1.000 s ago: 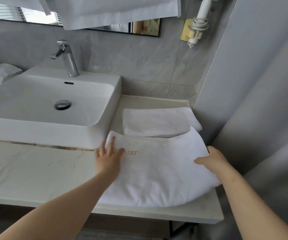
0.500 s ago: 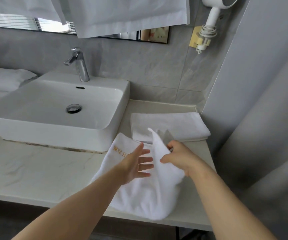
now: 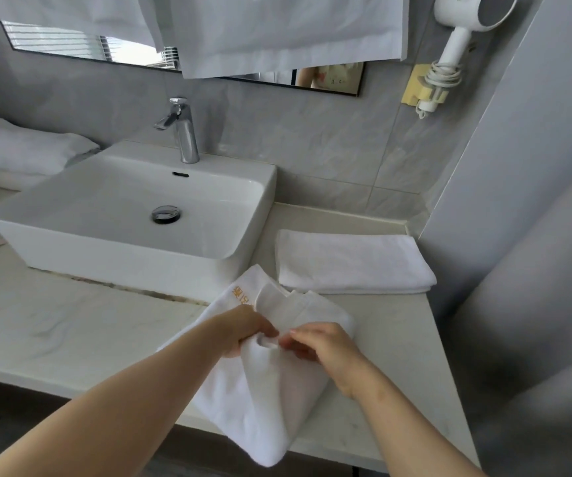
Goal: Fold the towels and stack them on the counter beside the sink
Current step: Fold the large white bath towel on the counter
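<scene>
1 loose towel (image 3: 271,401) on the table (image 3: 71,321) right of the sink (image 3: 133,215), long axis from sink corner to front edge, left hand (image 3: 246,333) and right hand (image 3: 329,346) pinching its fold with curled fingers, 1 folded towel (image 3: 350,261) crosswise behind

The only writing is a short run of orange-gold embroidered characters (image 3: 240,295) on the white terry towel (image 3: 267,390) that lies at the front of the pale marble desk (image 3: 71,321). It runs along the towel's upper left edge, near the white rectangular basin (image 3: 133,246). About two characters show. They are tilted and too small to read, and a folded layer of the same towel covers the rest. A pale picture (image 3: 338,77) reflected in the wall mirror (image 3: 71,46) bears small dark marks, also illegible.
</scene>
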`<state>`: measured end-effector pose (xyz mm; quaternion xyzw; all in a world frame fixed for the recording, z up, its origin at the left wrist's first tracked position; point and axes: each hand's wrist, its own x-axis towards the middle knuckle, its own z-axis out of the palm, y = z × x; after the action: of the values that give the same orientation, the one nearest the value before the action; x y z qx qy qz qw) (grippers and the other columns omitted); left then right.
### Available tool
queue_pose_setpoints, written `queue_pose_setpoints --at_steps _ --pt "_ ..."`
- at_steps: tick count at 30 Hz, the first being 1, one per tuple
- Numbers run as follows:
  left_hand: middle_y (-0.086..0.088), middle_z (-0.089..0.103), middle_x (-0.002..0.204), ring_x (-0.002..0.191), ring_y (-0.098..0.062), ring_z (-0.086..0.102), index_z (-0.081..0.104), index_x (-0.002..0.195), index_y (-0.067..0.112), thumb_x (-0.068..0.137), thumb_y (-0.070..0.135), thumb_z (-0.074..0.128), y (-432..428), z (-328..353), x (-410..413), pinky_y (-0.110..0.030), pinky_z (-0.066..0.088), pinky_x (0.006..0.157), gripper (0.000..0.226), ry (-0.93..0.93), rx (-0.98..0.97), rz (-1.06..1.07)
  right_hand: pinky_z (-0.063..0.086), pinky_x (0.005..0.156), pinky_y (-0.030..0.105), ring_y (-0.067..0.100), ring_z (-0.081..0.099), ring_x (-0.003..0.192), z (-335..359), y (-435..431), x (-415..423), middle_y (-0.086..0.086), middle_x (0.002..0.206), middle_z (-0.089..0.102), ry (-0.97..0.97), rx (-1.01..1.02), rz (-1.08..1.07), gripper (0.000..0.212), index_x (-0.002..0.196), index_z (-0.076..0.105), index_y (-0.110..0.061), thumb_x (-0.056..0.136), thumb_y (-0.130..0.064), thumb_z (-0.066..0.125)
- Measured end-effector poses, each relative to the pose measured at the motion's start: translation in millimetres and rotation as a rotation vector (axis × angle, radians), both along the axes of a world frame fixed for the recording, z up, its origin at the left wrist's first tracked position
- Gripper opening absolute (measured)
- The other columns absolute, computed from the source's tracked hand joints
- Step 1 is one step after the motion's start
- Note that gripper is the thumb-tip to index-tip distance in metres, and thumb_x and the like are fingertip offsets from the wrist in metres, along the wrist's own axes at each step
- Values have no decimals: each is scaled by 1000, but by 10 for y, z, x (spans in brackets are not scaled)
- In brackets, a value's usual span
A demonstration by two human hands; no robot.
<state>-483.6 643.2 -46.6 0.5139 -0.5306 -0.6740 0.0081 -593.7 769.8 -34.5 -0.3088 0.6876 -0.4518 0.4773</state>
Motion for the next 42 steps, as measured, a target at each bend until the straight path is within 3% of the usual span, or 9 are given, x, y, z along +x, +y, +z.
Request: queue_pose_setpoints --at_steps 4,7,11,15,20,28,33,39,42 --pt "-23 67 101 83 -33 66 57 113 -2 55 -6 71 -227 116 111 -41 56 77 60 155 -90 1 40 80 5 5 59 98 -66 -30 -20 -14 95 67 481 -44 -107 14 94 71 -24 84 -16 65" --pt "-11 68 89 76 -24 65 60 108 5 39 2 70 -399 160 252 -32 56 68 69 210 -180 -114 32 106 20 6 42 128 -120 -13 -4 -14 133 54 687 15 158 42 123 60 -32 82 -26 66" --pt "-15 61 115 105 -32 59 54 122 4 27 22 73 -570 36 427 -40 50 90 98 85 -310 -198 8 117 34 12 6 145 -255 -94 176 -15 155 19 769 120 493 58 140 33 -46 87 -45 56" --pt "-11 55 130 116 -26 53 41 138 12 62 17 78 -567 205 473 -29 44 92 85 -268 -562 -346 -1 115 46 19 -8 146 -445 -260 319 -13 158 3 908 248 609 68 142 22 -49 80 -77 22" --pt "5 23 155 142 -14 23 29 145 27 94 30 35 -238 274 513 -30 24 111 51 -402 -1285 -679 -9 114 47 22 -16 145 -614 -400 384 -12 158 -10 1010 238 582 110 145 7 -49 42 -78 -17" --pt "13 2 158 139 -5 -19 -1 149 39 48 71 -43 -137 -507 1060 -41 -9 116 114 -509 -1096 -814 -5 114 32 11 -1 146 -756 -402 337 -16 157 9 989 91 431 95 142 29 -33 63 -72 -6" --pt "14 -9 157 145 -14 -15 6 141 58 41 82 -39 -109 -560 1061 -45 6 116 112 -550 -1026 -669 35 88 26 14 48 97 -980 -251 215 -11 101 45 1084 -483 177 10 91 51 -27 83 -30 45" --pt "15 6 152 135 -24 20 28 133 59 94 59 25 -181 -477 954 -42 29 108 39 -562 -935 -559 14 109 30 18 34 130 -1056 126 120 -3 139 38 1395 -322 466 86 132 43 -24 73 -85 28" --pt "16 10 150 133 -26 26 32 132 58 96 55 31 -250 -455 895 -42 33 104 37 -574 -870 -546 23 107 44 25 36 128 -1083 171 201 5 137 45 1477 -266 537 92 127 46 -30 51 -80 49"
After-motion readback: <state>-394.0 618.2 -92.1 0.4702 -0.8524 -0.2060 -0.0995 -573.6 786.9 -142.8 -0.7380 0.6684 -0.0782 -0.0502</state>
